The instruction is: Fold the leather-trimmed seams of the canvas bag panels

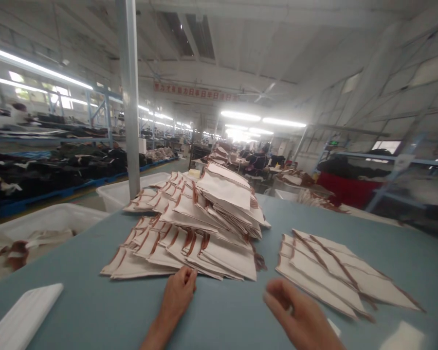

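Looking straight at the left hand (179,291), curled closed right at the near edge of a tall, layered heap of cream fabric panels with brown edging (226,250). Impossible to tell about any cloth pinched between those fingertips. Over to the right hand (301,311), blurred, loosely curved and released, with a gap between thumb and fingers, above the blue-green tabletop (105,311). Just beyond and to the right of that hand, a smaller, flatter spread of cream panels with brown strips (321,272), fanned out in overlapping layers. And beside the right wrist, a small white piece (335,327), partly hidden; farther right, a pale flat patch (405,337), too blurred to identify. Well to the left of the left hand, a long white flat-topped object (25,316), lying on the tabletop. Beyond it, off the table's left side, a white plastic tub (76,214) with cream and brown cloth (51,238) inside. Past the heap, ahead of the left hand and to its left, an upright grey metal post (129,97).
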Tool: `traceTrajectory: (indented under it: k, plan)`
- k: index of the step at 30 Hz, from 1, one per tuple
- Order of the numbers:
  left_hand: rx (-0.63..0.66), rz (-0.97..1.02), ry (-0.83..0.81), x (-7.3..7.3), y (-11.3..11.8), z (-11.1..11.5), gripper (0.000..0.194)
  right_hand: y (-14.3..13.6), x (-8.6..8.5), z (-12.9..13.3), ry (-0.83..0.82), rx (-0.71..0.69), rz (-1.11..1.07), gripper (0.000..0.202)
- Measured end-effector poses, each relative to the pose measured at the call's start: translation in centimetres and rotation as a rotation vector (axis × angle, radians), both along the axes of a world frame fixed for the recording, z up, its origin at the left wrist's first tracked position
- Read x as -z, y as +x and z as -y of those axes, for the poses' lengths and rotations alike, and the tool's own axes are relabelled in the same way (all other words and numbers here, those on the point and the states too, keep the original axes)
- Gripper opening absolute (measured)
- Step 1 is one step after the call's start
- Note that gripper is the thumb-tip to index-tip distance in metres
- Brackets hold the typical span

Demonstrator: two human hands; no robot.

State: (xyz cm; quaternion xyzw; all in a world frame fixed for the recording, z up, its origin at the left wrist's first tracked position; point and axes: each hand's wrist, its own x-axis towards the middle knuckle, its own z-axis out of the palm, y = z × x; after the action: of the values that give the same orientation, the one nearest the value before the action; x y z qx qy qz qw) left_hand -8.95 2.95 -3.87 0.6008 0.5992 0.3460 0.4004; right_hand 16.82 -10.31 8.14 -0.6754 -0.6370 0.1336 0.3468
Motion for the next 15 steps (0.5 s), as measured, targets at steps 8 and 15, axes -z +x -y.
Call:
traceTrajectory:
  k: [8, 15]
  plan:
    - [0.079, -0.309, 0.094, 0.0, 1.1, 0.0, 0.022, -2.9, -3.3, -13.0, 0.13, 0.045, 0.272, 0.025]
    - [-0.026, -0.256, 0.021, -0.1, 0.8, -0.8, 0.028, -4.6, 6.8, -12.8, 0.061, -0.059, 0.357, 0.023]
